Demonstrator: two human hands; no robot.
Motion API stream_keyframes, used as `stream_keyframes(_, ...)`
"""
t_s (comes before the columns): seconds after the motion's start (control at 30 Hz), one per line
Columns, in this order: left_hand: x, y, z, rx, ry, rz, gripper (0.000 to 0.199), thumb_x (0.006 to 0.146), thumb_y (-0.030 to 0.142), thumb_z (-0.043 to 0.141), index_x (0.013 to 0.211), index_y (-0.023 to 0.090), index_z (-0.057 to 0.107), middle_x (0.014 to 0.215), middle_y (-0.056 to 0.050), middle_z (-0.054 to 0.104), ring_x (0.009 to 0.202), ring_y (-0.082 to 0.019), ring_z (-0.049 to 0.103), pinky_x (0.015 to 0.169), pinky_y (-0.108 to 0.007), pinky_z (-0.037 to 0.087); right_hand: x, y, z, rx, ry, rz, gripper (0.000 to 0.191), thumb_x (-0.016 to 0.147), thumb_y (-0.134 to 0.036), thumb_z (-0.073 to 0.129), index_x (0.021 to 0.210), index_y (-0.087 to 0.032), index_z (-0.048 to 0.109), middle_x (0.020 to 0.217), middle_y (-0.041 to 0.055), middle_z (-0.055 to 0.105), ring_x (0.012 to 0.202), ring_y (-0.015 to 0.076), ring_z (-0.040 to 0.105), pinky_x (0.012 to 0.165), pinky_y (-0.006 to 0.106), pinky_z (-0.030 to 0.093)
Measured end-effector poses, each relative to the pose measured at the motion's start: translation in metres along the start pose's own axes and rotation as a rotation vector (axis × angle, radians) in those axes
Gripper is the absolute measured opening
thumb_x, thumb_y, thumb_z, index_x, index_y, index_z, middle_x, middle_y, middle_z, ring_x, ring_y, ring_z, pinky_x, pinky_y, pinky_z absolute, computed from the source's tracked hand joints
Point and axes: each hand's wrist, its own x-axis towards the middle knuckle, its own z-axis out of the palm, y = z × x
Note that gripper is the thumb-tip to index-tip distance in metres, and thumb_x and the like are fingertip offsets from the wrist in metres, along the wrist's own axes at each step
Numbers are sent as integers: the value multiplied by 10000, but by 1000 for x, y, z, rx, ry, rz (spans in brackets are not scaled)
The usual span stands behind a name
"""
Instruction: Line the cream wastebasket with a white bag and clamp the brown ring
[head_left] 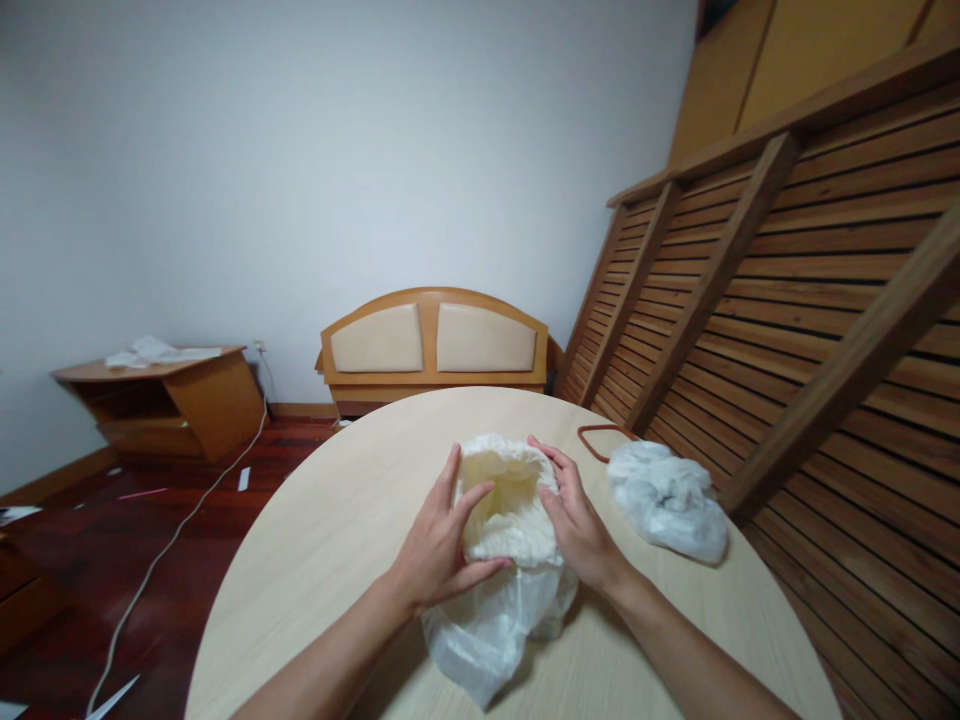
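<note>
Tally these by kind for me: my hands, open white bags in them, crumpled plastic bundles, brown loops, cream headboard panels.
Hands (left hand, right hand): 2
Open white bag: 1
Crumpled plastic bundle: 1
Brown loop: 1
Cream headboard panels: 2
Total: 7

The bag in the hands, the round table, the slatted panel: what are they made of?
The bag looks like thin, slightly shiny plastic: it's crinkly and a bit see-through. The round table has a smooth, pale top with faint grain: wood or laminate, perhaps. The slatted panel seems dull brown wood, with streaky grain.
</note>
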Motion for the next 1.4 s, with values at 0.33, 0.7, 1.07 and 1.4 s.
stream_keyframes(0.33,1,16,1,-8,163,-19,813,903,308,645,1563,188,186,1670,-225,57,1552,-392,104,1183,-637,288,-1,2,0,-69,41,-14,509,972,-153,391,1464,-277,346,1595,85,395,1498,192,333,1263,508,230)
stream_keyframes(0.7,18,11,-17,44,287,-15,178,922,112,602,1064,213,641,940,-48,743,871,-187,672,772,-316,582,-12,-15,12,-203,-121,-200,564,881,-1,380,1384,-255,394,1607,95,384,1504,177,323,1244,493,291)
stream_keyframes(1.07,12,4,-9,72,242,-121,120,909,132,590,982,219,629,920,-45,725,842,-195,670,733,-302,561,-12,-13,9,-256,-146,-211,581,873,-5,394,1406,-234,415,1587,99,415,1494,196,348,1248,506,283)
stream_keyframes(1.4,13,10,-14,45,276,-161,313,890,234,640,1197,214,582,1204,-111,669,1107,-241,654,940,-369,556,-11,-11,6,-186,-128,-162,523,931,-62,394,1416,-258,417,1590,81,415,1494,182,346,1252,481,272)
